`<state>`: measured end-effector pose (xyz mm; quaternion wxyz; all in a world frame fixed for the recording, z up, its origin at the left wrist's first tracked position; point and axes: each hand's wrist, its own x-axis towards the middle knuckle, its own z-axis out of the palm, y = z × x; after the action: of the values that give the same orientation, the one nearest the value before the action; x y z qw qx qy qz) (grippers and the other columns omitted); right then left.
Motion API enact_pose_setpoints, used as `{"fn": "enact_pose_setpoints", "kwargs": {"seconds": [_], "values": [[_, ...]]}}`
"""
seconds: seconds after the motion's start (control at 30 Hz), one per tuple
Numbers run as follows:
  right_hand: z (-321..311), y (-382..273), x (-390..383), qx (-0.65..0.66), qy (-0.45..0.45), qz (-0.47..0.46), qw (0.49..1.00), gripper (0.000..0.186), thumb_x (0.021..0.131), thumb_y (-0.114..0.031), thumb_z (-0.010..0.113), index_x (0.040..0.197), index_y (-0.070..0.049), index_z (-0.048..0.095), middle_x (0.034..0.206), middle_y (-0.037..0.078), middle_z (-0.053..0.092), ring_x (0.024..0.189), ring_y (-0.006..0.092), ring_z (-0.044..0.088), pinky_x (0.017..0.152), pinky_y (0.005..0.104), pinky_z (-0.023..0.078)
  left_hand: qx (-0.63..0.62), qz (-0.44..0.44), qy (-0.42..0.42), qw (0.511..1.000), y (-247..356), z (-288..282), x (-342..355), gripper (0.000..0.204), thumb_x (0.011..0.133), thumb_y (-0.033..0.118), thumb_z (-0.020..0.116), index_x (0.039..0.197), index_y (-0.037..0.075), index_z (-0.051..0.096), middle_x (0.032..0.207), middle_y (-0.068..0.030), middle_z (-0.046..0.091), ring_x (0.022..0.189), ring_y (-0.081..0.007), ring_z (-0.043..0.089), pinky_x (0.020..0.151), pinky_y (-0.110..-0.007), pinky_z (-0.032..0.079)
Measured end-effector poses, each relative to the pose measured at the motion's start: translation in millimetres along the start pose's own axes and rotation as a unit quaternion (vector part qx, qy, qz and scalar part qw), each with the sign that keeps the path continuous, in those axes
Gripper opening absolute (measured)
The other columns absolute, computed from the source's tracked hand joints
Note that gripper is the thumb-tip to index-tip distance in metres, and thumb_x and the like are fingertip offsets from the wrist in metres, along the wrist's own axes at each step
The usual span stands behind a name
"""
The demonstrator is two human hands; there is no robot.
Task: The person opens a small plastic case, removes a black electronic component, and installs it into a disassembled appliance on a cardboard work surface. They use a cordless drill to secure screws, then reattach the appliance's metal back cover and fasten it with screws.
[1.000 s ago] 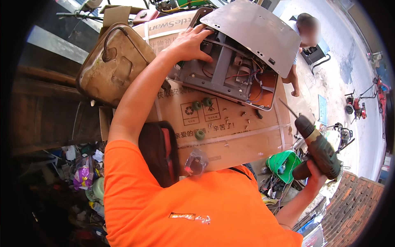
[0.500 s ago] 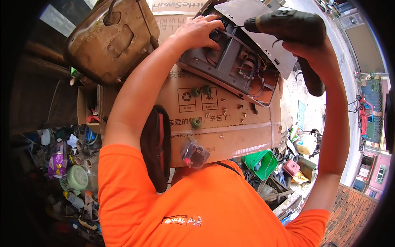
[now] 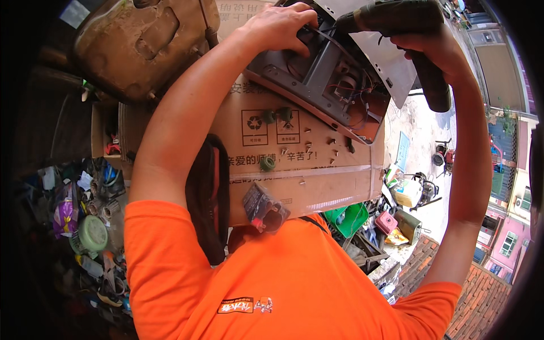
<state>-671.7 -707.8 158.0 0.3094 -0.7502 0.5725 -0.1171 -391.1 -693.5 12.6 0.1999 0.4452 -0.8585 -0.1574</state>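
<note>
A dark cordless drill [image 3: 396, 18] is gripped in my right hand [image 3: 435, 51], its battery end hanging down and its nose pointing left. The nose is over an opened grey metal appliance casing [image 3: 294, 79] with wires and a small motor-like part inside. My left hand [image 3: 283, 27] rests over the casing's left part, thumb and fingers apart, the fingertips reaching inside. A pale metal panel [image 3: 399, 79] lies along the casing's right side. Under the drill's nose, the contact point is hard to make out.
The casing lies on a large cardboard box [image 3: 272, 192]. Loose screws [image 3: 309, 150], green ring-like pieces [image 3: 267, 163] and a small plastic-wrapped packet [image 3: 265, 208] are on it. A black bag [image 3: 207, 198] is at its left, beside a rusty brown metal body [image 3: 141, 45]. A green bucket [image 3: 354, 220] stands below right.
The view has shifted slightly, and the drill and casing appear higher in it. My right hand still grips the drill; my left hand keeps its place on the casing.
</note>
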Motion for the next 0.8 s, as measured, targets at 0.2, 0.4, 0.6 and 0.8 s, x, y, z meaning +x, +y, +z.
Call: {"fn": "enact_pose_setpoints", "kwargs": {"seconds": [0.2,0.4,0.6,0.8], "values": [[-10,-25,9,-0.039,-0.009,0.022,0.999,0.033,0.075,-0.01,0.079,0.107,-0.003,0.071,0.092,0.008,0.071,0.078,0.0185,0.066,0.071,0.0314,0.055,0.014,0.012,0.042,0.999,-10,12,2,0.059,0.068,0.033,0.086,0.117,0.012,0.06,0.12,-0.0081,0.058,0.109,-0.0302,0.062,0.092,-0.044,0.049],[-11,-53,1,0.077,-0.031,-0.037,0.996,0.038,0.068,-0.002,0.08,0.105,0.001,0.071,0.093,0.011,0.071,0.083,0.0207,0.068,0.071,0.0325,0.055,0.004,0.0,0.026,1.0,-10,11,2,0.058,0.067,0.032,0.086,0.114,0.011,0.061,0.117,-0.0091,0.058,0.107,-0.0298,0.063,0.091,-0.043,0.051],[-4,-73,-6,0.046,-0.023,0.005,0.999,0.039,0.066,-0.003,0.08,0.105,-0.001,0.072,0.093,0.009,0.071,0.08,0.02,0.067,0.068,0.0326,0.055,-0.011,0.001,0.03,0.999,-10,11,3,0.057,0.067,0.031,0.086,0.114,0.01,0.061,0.116,-0.0096,0.058,0.107,-0.0293,0.063,0.09,-0.041,0.052],[-1,-71,-3,0.05,-0.016,0.005,0.999,0.038,0.067,-0.002,0.08,0.104,-0.001,0.072,0.09,0.009,0.071,0.077,0.0199,0.067,0.067,0.0323,0.055,-0.03,0.001,0.024,0.999,-9,8,2,0.058,0.068,0.032,0.087,0.114,0.01,0.06,0.117,-0.0097,0.057,0.106,-0.0288,0.063,0.09,-0.04,0.052]]}}
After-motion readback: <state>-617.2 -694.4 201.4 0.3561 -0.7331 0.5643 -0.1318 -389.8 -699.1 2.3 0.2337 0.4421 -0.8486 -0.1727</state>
